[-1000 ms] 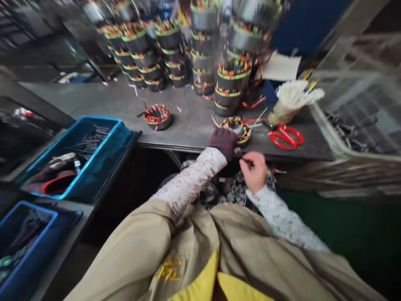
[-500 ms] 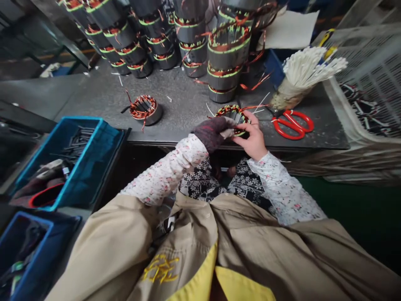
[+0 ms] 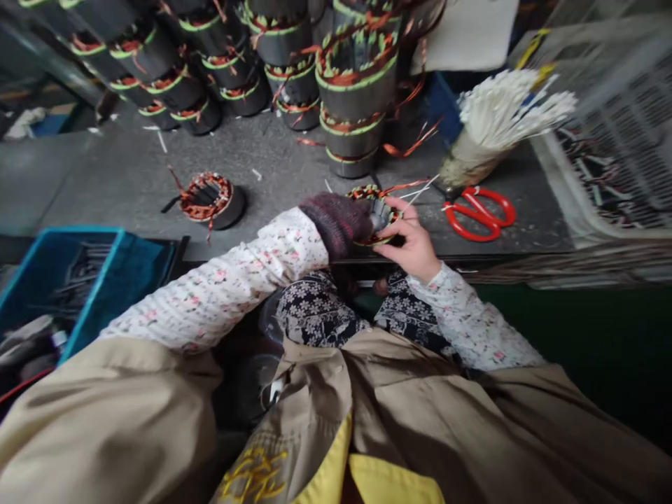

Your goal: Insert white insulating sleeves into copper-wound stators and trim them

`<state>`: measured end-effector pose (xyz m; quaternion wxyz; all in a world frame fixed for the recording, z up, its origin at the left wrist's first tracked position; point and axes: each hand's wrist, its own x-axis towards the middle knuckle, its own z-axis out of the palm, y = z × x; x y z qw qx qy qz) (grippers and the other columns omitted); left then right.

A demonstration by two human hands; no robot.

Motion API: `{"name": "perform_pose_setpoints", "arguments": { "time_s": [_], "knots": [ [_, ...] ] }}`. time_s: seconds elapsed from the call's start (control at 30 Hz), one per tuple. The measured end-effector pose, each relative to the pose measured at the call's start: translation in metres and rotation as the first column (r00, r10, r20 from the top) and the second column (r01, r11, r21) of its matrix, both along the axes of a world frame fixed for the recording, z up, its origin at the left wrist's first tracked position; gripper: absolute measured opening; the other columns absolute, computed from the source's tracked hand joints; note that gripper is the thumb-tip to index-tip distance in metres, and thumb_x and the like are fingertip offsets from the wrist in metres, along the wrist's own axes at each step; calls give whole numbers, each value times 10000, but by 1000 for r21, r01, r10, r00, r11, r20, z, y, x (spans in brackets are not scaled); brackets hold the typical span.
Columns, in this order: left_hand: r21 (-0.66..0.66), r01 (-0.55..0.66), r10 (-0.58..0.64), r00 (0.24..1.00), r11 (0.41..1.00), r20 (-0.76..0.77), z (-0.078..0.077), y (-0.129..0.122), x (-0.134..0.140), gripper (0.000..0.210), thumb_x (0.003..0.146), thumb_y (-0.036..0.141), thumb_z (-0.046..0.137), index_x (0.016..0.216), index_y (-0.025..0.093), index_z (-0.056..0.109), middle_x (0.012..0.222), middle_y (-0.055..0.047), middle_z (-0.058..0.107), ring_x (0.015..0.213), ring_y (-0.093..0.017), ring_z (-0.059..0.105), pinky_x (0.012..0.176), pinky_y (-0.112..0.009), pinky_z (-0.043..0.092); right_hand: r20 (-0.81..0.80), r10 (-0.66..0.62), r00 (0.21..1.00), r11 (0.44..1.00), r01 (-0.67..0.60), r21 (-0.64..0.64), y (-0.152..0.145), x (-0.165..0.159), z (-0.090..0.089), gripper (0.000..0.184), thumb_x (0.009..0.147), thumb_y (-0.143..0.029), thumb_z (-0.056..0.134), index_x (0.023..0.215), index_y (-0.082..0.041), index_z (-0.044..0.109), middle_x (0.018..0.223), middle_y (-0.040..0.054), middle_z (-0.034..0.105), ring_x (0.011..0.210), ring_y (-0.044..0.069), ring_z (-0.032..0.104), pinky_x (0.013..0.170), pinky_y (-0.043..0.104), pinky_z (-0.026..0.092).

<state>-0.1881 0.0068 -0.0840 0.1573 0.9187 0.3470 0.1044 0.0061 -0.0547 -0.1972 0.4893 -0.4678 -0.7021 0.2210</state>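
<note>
At the bench's front edge, a stator ring [image 3: 376, 207] with copper windings and lime-green insulation is held between my two hands. My left hand [image 3: 336, 222], in a dark knitted glove, is closed around its left side; the fingertips reach its opening and are partly hidden. My bare right hand [image 3: 412, 243] grips the right side, fingers along the rim and thumb lower down. Orange lead wires and thin white ties [image 3: 420, 190] stretch to the right of the ring. Red-handled scissors [image 3: 480, 213] lie right of my right hand.
Stacked stators [image 3: 351, 105] stand along the back. A single stator [image 3: 213, 201] sits to the left on the bench. White ties fill a bundle [image 3: 491, 122] at the right, beside a white crate [image 3: 619, 168]. Blue bin [image 3: 99, 287] at left holds dark sticks.
The camera view has shifted, so the bench things appear further left. My left hand has turned over the ring's left side, its pale fingertips now less visible. My right hand keeps its grip.
</note>
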Motion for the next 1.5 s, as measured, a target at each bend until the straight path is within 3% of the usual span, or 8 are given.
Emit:
{"name": "perform_pose_setpoints", "arguments": {
  "time_s": [0.13, 0.27, 0.47, 0.67, 0.97, 1.23, 1.37, 1.5],
  "knots": [
    [262, 353, -322, 934, 898, -155, -3, -10, -13, 149, 921, 167, 560, 993, 216, 681, 1081, -11, 716, 1204, -250, 630, 1203, -585, 381, 40, -185, 982, 979, 181, 98, -1, 35, 12, 147, 819, -349, 701, 920, -246, 674, 1297, 83, 654, 1242, 274, 600, 1079, 541, 457],
    [333, 327, -340, 940, 885, -19, -29, -12, -21, 189, 919, 335, 611, 1046, 200, 652, 1149, -63, 720, 1147, -234, 671, 1164, -510, 459, 310, -574, 758, 818, 544, 187, -3, 97, 11, 165, 781, -357, 720, 871, -222, 690, 1104, 114, 703, 1134, 324, 606, 1038, 570, 440],
    [405, 122, -231, 944, 906, 234, -61, -18, -8, 205, 959, 392, 561, 878, 213, 616, 862, -21, 740, 904, -191, 730, 1155, -470, 487, 456, -597, 660, 777, 617, 124, -5, 143, 7, 133, 820, -309, 637, 756, -203, 686, 872, 97, 717, 887, 270, 642, 876, 455, 517],
    [477, -22, -146, 939, 878, 312, -66, -37, 4, 144, 912, 339, 632, 906, 196, 625, 853, -44, 732, 914, -213, 734, 1026, -461, 576, 412, -634, 654, 769, 588, 251, 49, 111, 40, 327, 886, -203, 495, 1132, -159, 706, 1155, 153, 731, 1038, 276, 681, 919, 399, 528],
    [536, -109, -117, 922, 837, 370, -70, -42, 10, 143, 877, 323, 679, 899, 201, 608, 860, -49, 741, 933, -230, 734, 991, -443, 590, 503, -558, 660, 765, 644, 4, 86, 96, 75, 209, 838, -168, 604, 955, -138, 775, 922, 115, 782, 912, 279, 730, 886, 393, 540],
    [547, -129, -131, 902, 827, 411, -69, -44, 8, 144, 870, 304, 703, 910, 212, 600, 863, -35, 740, 921, -231, 736, 944, -424, 600, 74, -611, 788, 771, 572, 278, 41, 71, 39, 113, 861, -204, 566, 914, -206, 665, 1025, 102, 705, 955, 228, 695, 845, 387, 585],
    [549, -128, -117, 914, 826, 390, -68, -46, 8, 155, 864, 296, 710, 903, 210, 587, 891, -41, 746, 954, -245, 735, 936, -426, 600, -480, -614, 627, 683, 727, 76, 46, 87, 26, 162, 796, -311, 643, 854, -225, 519, 705, -31, 570, 541, 125, 581, 501, 259, 508],
    [564, -155, -99, 914, 811, 394, -71, -47, 12, 171, 880, 312, 708, 892, 209, 573, 856, -20, 745, 819, -199, 736, 989, -425, 584, -573, -592, 568, 717, 695, -52, 72, 105, 33, 243, 708, -327, 711, 845, -212, 547, 632, -74, 541, 456, 78, 502, 408, 192, 411]
  ]
}}
